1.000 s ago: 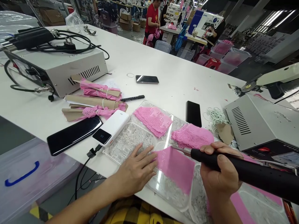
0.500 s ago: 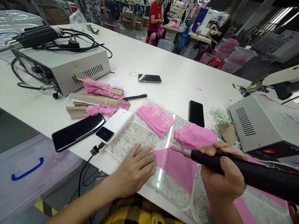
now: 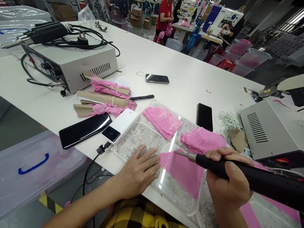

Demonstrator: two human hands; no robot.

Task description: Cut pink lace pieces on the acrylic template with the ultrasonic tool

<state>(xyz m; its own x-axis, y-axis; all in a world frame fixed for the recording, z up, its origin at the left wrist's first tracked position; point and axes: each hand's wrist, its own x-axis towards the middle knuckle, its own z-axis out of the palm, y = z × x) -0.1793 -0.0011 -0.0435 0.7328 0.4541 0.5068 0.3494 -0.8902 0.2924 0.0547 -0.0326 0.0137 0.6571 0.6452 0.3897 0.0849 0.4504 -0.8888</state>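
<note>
My right hand [image 3: 229, 182] is closed around the thick black handle of a handheld tool [image 3: 268, 180] with a slim pointed metal tip. That tip meets the upper edge of a flat pink fabric piece [image 3: 187, 174]. At the fabric's left corner, my left hand [image 3: 139, 175] lies palm down with its fingers spread, fingertips by the edge. Beneath the fabric is a clear plastic tray [image 3: 174, 199] with rounded sections over a grey mottled surface. Two stacks of pink lace pieces, a left stack [image 3: 162, 122] and a right stack [image 3: 203, 139], lie in its far sections.
To the left are a white power bank [image 3: 124, 123], a black phone [image 3: 85, 129] and tied pink lace bundles [image 3: 111, 107]. Grey control boxes stand at left [image 3: 87, 63] and right [image 3: 273, 126]. Another phone [image 3: 204, 117] lies near loose pale cords [image 3: 228, 123]. People work at machines behind.
The camera view has shifted slightly, so most things appear a little further right. Both hands keep their poses, and the tool tip stays at the fabric's upper edge.
</note>
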